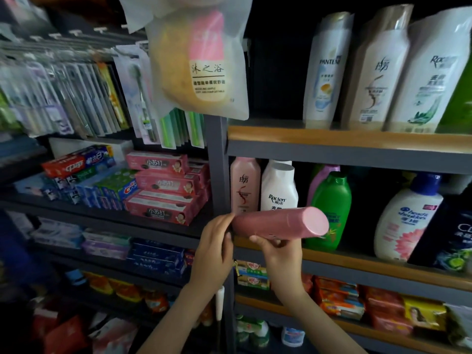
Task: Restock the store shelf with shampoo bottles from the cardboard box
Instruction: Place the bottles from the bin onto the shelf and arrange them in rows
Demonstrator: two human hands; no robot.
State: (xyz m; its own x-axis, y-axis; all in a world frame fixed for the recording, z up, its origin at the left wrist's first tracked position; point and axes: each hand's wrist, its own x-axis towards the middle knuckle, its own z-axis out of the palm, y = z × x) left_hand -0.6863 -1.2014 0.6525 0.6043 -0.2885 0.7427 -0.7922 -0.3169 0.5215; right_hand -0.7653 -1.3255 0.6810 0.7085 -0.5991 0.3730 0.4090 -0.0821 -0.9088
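A pink shampoo bottle (278, 223) lies sideways in the air in front of the middle shelf (357, 264), its flat pink end pointing right. My left hand (214, 249) grips its left end. My right hand (278, 256) holds it from below near the middle. Just behind it on the shelf stand a matching pink bottle (244, 185) and a white bottle (279, 187). The cardboard box is out of sight.
The same shelf carries a green bottle (330, 208), a white pump bottle (406, 221) and a dark bottle (449, 241). Wrapped bottles (378, 72) fill the upper shelf. Toothpaste boxes (163, 187) sit left of the grey upright post (217, 162). A bagged sponge (194, 57) hangs overhead.
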